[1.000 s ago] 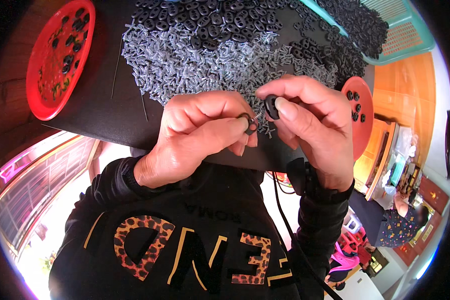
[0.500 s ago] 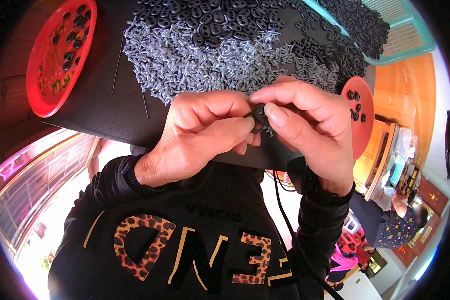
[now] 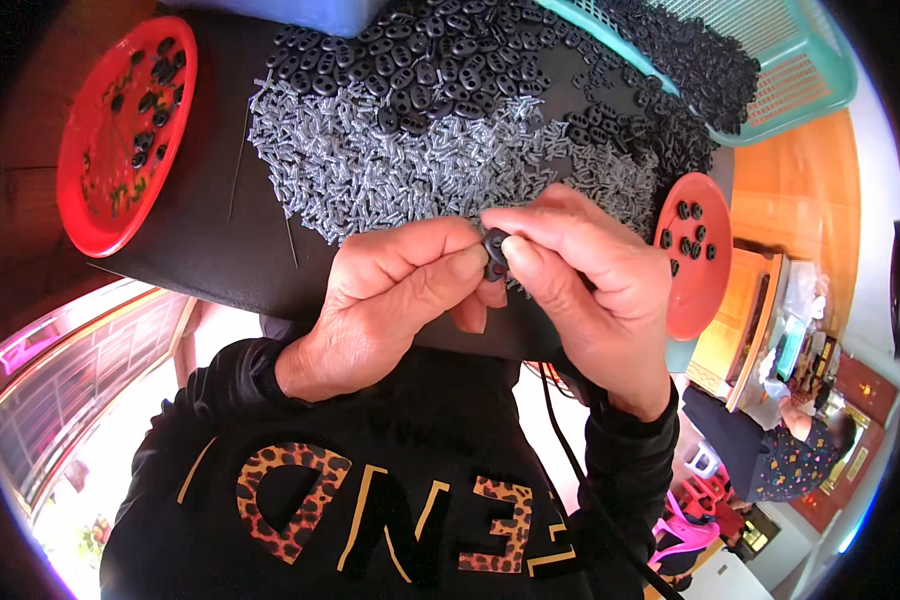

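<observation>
Black plastic part (image 3: 494, 252): a small dark piece, pinched between both my hands at the centre of the view, above the near edge of the black work surface (image 3: 200, 250). My left hand (image 3: 395, 300) is closed, with thumb and forefinger pressing the part from the left. My right hand (image 3: 595, 290) is closed as well, its thumb and forefinger tips bearing on the part from the right. Both hands touch the part, so neither is nearer. The part's long axis appears to run near-to-far, roughly upright in the view; most of it is hidden by my fingertips, so its exact form cannot be told.

Just beyond my fingers lies a heap of small grey pieces (image 3: 390, 160), and farther off a heap of black oval parts (image 3: 420, 55). 2 red trays stand on the surface: red tray at left (image 3: 90, 220), holding a few black parts, and red tray at right (image 3: 700, 290), with several more. A teal basket (image 3: 810, 70) of black parts sits at far right.
</observation>
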Demonstrator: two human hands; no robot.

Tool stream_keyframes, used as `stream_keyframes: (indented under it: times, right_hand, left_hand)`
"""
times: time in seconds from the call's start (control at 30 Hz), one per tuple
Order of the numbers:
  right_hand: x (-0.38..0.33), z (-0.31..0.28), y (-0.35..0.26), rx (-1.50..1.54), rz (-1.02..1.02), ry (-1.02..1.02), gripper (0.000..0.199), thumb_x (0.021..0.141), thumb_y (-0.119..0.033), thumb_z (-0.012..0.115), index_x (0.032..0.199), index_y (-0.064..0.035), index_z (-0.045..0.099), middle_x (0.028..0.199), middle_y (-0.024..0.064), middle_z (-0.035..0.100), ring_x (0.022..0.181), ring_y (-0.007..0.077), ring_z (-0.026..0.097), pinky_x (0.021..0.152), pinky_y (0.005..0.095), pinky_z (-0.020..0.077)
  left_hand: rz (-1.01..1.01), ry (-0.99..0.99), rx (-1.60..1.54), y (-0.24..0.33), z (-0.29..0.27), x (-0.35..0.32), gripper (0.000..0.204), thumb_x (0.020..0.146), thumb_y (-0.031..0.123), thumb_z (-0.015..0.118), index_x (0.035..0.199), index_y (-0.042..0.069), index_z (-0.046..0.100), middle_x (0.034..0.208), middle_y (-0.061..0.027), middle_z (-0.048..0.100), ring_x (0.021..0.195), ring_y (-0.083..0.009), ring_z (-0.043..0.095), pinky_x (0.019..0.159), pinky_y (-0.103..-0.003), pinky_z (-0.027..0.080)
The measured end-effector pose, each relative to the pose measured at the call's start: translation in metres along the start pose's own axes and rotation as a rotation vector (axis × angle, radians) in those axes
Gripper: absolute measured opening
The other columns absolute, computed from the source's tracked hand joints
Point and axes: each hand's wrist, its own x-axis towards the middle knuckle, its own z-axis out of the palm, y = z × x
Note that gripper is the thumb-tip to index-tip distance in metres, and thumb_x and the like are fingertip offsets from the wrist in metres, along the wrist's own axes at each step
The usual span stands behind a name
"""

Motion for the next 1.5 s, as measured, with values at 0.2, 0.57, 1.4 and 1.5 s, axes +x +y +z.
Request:
stream_keyframes:
  times: [0.2, 0.57, 1.4, 1.5]
  right_hand:
    - [0.001, 0.003, -0.001, -0.367, -0.141, 0.011, 0.043, 0.071, 0.000, 0.074, 0.111, 0.0001, 0.060, 0.090, 0.0084, 0.056, 0.069, 0.0144, 0.056, 0.059, 0.0238, 0.0461]
    - [0.000, -0.006, 0.003, -0.467, -0.298, -0.103, 0.051, 0.062, 0.004, 0.073, 0.111, 0.0025, 0.056, 0.083, 0.0109, 0.057, 0.063, 0.0236, 0.056, 0.052, 0.0310, 0.0470]
    - [-0.023, -0.008, 0.009, -0.794, -0.284, -0.098, 0.032, 0.064, -0.006, 0.074, 0.091, -0.0002, 0.056, 0.071, 0.0067, 0.041, 0.054, 0.0214, 0.049, 0.044, 0.0324, 0.0404]
    - [-0.030, -0.011, 0.010, -0.784, -0.263, -0.090, 0.032, 0.064, -0.005, 0.074, 0.090, -0.0001, 0.055, 0.071, 0.0068, 0.040, 0.055, 0.0212, 0.049, 0.044, 0.0323, 0.0404]
  left_hand:
    - [0.009, 0.060, -0.175, -0.003, 0.003, 0.002, 0.021, 0.097, 0.010, 0.046, 0.101, -0.004, 0.061, 0.081, -0.0060, 0.063, 0.074, -0.0099, 0.059, 0.071, -0.024, 0.049]
    - [-0.079, 0.070, -0.187, 0.002, 0.001, 0.006, 0.018, 0.095, 0.009, 0.051, 0.096, -0.004, 0.062, 0.082, -0.0027, 0.062, 0.076, -0.0084, 0.059, 0.072, -0.023, 0.047]
    - [-0.004, -0.019, 0.147, -0.016, 0.014, 0.013, 0.014, 0.094, 0.004, 0.051, 0.083, -0.002, 0.056, 0.074, 0.0023, 0.052, 0.073, -0.0015, 0.048, 0.064, -0.020, 0.044]
    - [-0.070, -0.059, 0.185, -0.016, 0.015, 0.014, 0.013, 0.093, 0.003, 0.050, 0.083, -0.003, 0.056, 0.077, 0.0014, 0.053, 0.074, -0.0021, 0.048, 0.065, -0.020, 0.045]
